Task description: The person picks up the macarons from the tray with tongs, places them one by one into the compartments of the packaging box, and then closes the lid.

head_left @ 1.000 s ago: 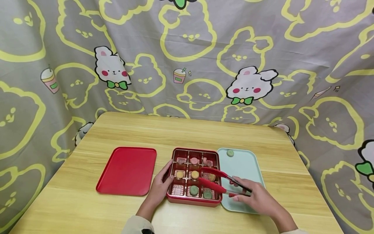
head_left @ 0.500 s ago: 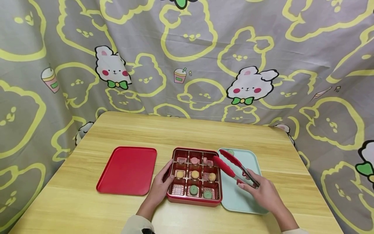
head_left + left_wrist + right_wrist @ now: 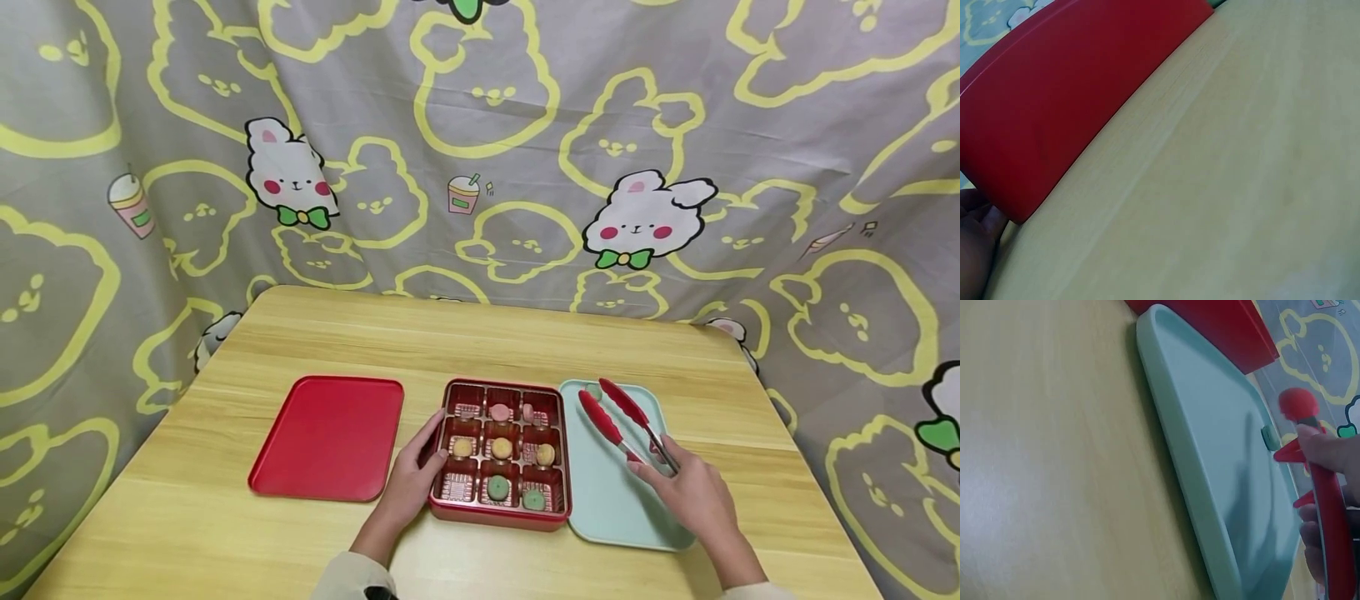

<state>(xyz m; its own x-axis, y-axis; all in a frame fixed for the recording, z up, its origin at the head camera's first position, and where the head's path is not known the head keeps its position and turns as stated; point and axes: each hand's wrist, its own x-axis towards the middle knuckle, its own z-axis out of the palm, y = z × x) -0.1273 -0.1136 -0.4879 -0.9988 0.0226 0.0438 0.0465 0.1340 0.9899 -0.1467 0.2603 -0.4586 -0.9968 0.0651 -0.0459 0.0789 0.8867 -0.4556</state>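
A red box with a divided insert stands mid-table. Its back row holds two pink macarons, one tipped on edge; yellow macarons fill the middle row; two green macarons lie in the front row. Back-left and front-left compartments are bare. My left hand rests against the box's left wall, fingers fairly straight, thumb at the rim. My right hand grips red-tipped tongs, spread apart above the pale green tray. Near their tips is another green macaron, partly covered in the head view.
A red lid lies flat on the wooden table, left of the box. The tray sits close along the box's right side. A patterned curtain hangs behind the table and at both sides.
The tongs have swung from above the box's right column to the far part of the tray, near the green macaron. The left hand and box have stayed in place.
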